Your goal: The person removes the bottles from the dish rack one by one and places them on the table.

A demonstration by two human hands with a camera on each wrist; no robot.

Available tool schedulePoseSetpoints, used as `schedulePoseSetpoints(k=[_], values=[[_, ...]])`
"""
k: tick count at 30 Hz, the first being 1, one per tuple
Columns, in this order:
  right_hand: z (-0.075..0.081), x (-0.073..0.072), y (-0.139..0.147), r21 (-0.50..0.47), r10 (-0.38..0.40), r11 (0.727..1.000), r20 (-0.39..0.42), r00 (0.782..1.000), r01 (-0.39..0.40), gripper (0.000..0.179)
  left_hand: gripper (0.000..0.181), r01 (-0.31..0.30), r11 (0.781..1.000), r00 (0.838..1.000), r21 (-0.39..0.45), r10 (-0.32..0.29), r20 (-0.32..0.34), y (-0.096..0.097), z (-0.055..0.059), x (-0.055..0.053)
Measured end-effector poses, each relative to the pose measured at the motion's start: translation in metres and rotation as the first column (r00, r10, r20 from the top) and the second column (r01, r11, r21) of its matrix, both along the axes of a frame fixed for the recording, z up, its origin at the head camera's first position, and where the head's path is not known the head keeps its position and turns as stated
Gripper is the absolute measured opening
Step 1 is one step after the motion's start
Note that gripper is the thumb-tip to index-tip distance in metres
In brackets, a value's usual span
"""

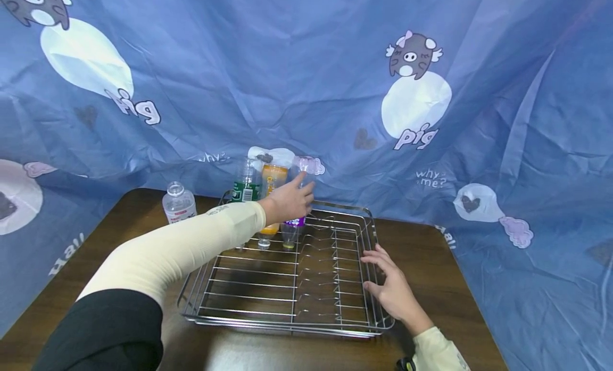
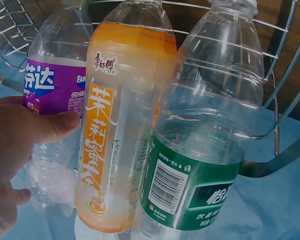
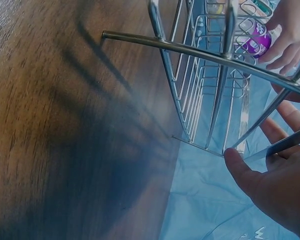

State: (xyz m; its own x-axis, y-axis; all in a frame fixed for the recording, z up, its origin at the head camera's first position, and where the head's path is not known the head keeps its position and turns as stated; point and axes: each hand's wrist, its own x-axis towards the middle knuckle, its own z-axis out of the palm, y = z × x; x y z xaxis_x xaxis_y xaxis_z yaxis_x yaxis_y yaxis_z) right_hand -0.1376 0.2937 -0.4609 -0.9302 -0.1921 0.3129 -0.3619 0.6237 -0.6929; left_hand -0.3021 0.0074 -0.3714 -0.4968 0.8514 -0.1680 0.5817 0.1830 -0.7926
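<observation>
My left hand (image 1: 289, 202) holds a clear plastic bottle with a purple label (image 2: 55, 85), thumb across the label; the other fingers are partly hidden. This bottle leans neck down at the back of a wire dish rack (image 1: 292, 324). Beside it, also neck down, are an orange-labelled bottle (image 2: 127, 120) and a green-labelled bottle (image 2: 200, 175). In the head view, my left hand and forearm cover parts of the bottles. My right hand (image 1: 392, 288) is at the rack's right side, fingers loosely spread. Its thumb appears against the metal rim in the right wrist view.
Outside the rack, another clear bottle (image 1: 179, 203) stands uncapped at the back left of the brown wooden table (image 1: 431, 264). A blue cloth (image 1: 325, 94) printed with pigs hangs behind the table. The rack has raised wire sides and a row of wavy dividers.
</observation>
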Motion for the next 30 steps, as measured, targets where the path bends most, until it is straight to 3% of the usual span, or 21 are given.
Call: schedulePoseSetpoints(k=[13, 22, 30], values=[[-0.001, -0.001, -0.001, 0.021, 0.023, 1.0, -0.024, 0.999, -0.022, 0.05, 0.058, 0.028, 1.0, 0.999, 0.012, -0.028, -0.026, -0.013, 0.011, 0.011], [0.009, -0.001, -0.002, 0.083, 0.014, 0.996, -0.041, 0.999, -0.011, 0.05, 0.062, 0.077, 0.997, 0.994, 0.027, -0.075, -0.073, -0.018, 0.02, 0.022], [0.018, 0.001, 0.001, 0.076, -0.049, 0.996, -0.015, 0.999, 0.05, 0.058, 0.058, 0.082, 0.995, 0.996, 0.054, -0.08, -0.039, -0.022, 0.027, 0.034]])
